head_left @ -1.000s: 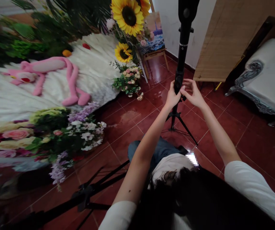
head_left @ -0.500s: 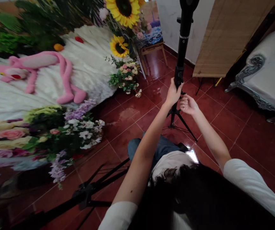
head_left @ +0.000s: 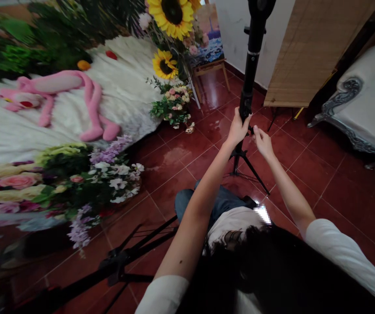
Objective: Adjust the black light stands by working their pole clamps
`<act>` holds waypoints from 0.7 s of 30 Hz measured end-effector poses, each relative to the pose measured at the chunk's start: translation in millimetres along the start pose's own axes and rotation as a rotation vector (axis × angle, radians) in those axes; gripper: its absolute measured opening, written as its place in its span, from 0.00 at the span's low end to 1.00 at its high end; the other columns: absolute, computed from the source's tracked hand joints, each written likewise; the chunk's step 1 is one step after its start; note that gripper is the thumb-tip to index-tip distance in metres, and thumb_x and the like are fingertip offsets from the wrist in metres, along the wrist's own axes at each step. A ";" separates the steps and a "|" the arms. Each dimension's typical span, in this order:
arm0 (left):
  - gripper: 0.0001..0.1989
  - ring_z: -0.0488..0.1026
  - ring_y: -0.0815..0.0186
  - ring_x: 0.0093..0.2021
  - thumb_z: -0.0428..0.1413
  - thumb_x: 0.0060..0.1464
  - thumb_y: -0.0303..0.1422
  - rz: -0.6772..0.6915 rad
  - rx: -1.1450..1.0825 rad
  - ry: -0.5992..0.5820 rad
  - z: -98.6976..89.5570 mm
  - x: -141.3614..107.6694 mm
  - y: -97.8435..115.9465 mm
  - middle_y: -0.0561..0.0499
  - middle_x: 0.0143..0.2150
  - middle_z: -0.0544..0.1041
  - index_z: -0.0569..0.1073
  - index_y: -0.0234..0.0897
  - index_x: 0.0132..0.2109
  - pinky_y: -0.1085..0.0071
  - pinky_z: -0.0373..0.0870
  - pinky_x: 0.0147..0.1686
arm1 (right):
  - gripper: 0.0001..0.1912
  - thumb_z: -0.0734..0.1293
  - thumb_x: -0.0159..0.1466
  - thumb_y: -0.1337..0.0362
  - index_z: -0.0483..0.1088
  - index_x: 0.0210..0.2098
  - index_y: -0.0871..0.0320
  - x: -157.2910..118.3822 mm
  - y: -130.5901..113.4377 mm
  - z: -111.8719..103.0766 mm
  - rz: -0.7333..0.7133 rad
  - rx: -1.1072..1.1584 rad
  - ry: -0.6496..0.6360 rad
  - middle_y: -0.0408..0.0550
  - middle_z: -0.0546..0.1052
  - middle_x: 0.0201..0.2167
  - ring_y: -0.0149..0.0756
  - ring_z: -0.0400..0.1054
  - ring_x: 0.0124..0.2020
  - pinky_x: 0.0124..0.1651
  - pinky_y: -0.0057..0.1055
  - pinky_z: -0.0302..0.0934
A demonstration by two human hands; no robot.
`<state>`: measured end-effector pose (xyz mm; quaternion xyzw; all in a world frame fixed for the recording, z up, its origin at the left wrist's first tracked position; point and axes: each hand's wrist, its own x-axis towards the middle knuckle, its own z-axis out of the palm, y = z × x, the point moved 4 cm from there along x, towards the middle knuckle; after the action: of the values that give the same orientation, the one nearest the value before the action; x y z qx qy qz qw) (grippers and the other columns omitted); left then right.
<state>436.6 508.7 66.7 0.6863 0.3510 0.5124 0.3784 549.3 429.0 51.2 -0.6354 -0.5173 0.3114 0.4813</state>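
A black upright stand (head_left: 249,78) with splayed tripod legs rises from the tiled floor ahead of me. My left hand (head_left: 238,128) is wrapped round its pole, just below a black clamp collar. To the right of the pole, my right hand (head_left: 262,140) has its fingers curled, close to a small dark knob (head_left: 250,130) that sticks out from the pole. Whether those fingers touch the knob or hold anything is too small to make out.
At left, a white fur cover (head_left: 128,78) bears a pink plush toy (head_left: 56,83). Flowers (head_left: 115,174) stand before it. A second black tripod (head_left: 118,264) is at lower left, a carved white sofa (head_left: 370,96) at right, a hanging bamboo blind (head_left: 301,52) behind.
My right hand has shifted slightly right and turned, with its thumb now raised near the knob. My left hand keeps its hold on the pole. The view has shifted slightly.
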 end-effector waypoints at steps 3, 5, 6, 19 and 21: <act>0.22 0.75 0.62 0.40 0.48 0.63 0.52 0.003 0.004 -0.003 0.5 0.8 -3.5 0.43 0.44 0.75 0.64 0.42 0.53 0.60 0.73 0.44 | 0.32 0.58 0.65 0.34 0.65 0.22 0.56 1.6 -1.5 4.5 0.099 0.150 0.028 0.43 0.68 0.18 0.30 0.62 0.23 0.27 0.27 0.55; 0.22 0.75 0.62 0.41 0.47 0.63 0.52 0.012 0.009 -0.004 0.7 1.2 -4.8 0.43 0.44 0.75 0.63 0.41 0.54 0.60 0.73 0.45 | 0.28 0.58 0.68 0.40 0.62 0.22 0.55 3.4 -1.3 14.6 0.262 0.390 -0.067 0.39 0.62 0.15 0.27 0.54 0.17 0.22 0.26 0.48; 0.22 0.75 0.61 0.41 0.47 0.63 0.52 0.016 0.012 -0.004 0.8 1.4 -5.0 0.43 0.44 0.74 0.63 0.41 0.54 0.60 0.73 0.45 | 0.26 0.59 0.69 0.44 0.60 0.22 0.55 3.9 -2.3 19.8 0.330 0.528 -0.122 0.38 0.59 0.14 0.26 0.49 0.15 0.20 0.26 0.45; 0.23 0.74 0.62 0.40 0.49 0.63 0.52 0.015 -0.027 -0.020 1.1 0.9 -4.7 0.45 0.41 0.73 0.63 0.41 0.55 0.61 0.73 0.46 | 0.31 0.52 0.68 0.35 0.66 0.32 0.55 -7.7 -14.3 -10.2 -0.119 -0.309 0.017 0.47 0.74 0.28 0.36 0.68 0.31 0.40 0.33 0.60; 0.23 0.74 0.63 0.41 0.49 0.62 0.53 0.017 -0.034 -0.013 0.3 0.5 -2.2 0.45 0.40 0.73 0.63 0.40 0.54 0.61 0.73 0.46 | 0.32 0.49 0.70 0.37 0.68 0.35 0.55 -8.5 -17.9 -9.2 -0.174 -0.455 0.027 0.50 0.75 0.31 0.40 0.70 0.33 0.39 0.34 0.60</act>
<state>436.8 510.1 64.9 0.6861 0.3338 0.5169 0.3881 548.8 418.2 70.1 -0.6846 -0.6204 0.1361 0.3577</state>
